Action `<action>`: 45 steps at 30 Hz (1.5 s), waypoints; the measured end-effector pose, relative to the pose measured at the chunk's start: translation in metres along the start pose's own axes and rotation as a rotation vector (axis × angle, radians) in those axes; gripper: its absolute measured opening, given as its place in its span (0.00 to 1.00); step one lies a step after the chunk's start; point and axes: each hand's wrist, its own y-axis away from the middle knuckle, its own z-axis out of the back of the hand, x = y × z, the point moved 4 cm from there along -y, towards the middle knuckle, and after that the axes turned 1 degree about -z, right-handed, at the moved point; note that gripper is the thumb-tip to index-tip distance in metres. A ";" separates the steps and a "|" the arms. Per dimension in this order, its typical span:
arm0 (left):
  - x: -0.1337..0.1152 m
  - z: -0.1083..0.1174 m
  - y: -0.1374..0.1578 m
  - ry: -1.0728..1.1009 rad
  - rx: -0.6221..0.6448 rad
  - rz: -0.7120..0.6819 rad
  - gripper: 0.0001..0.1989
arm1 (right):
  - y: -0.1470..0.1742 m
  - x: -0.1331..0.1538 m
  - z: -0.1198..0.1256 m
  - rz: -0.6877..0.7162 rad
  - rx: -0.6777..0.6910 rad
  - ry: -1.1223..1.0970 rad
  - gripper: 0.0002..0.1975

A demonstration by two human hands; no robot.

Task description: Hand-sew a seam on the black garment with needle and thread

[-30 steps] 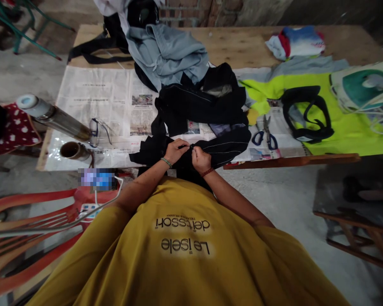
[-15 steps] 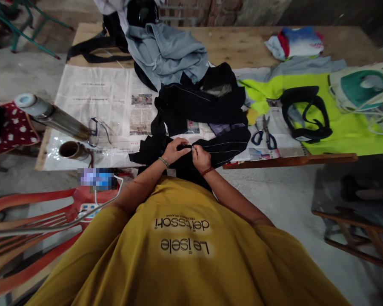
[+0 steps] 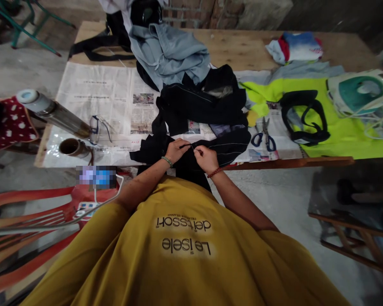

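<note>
At the table's front edge, my left hand (image 3: 176, 151) is closed in a pinch on a fold of a black garment (image 3: 231, 146) with thin white lines. My right hand (image 3: 207, 159) sits just to its right, thumb and fingertips pressed together. What it pinches is too small to make out; a short dark line shows between the two sets of fingertips. The garment lies in front of me, part of it hanging over the edge against my shirt. Beyond my hands, more black cloth (image 3: 198, 104) is heaped on the newspaper.
Blue-handled scissors (image 3: 264, 137) lie to the right, near a black strap loop (image 3: 303, 117), yellow-green cloth (image 3: 347, 142) and an iron (image 3: 360, 91). On the left are a flask (image 3: 54, 112), glasses (image 3: 98, 129) and a brown cup (image 3: 72, 148). A red chair (image 3: 28, 197) stands at lower left.
My right hand has drawn slightly right, widening the gap between my fingertips, where a thin dark line now shows. My left hand keeps its pinch on the garment.
</note>
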 end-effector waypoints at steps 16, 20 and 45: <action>0.001 -0.002 0.000 0.026 0.018 -0.035 0.04 | -0.010 0.014 -0.015 -0.044 0.055 0.119 0.11; -0.001 -0.001 0.001 0.014 0.020 -0.025 0.04 | -0.011 0.019 0.008 0.015 0.099 0.135 0.14; -0.005 0.007 0.001 0.011 -0.051 -0.019 0.06 | -0.070 -0.002 0.001 -0.280 0.296 -0.544 0.06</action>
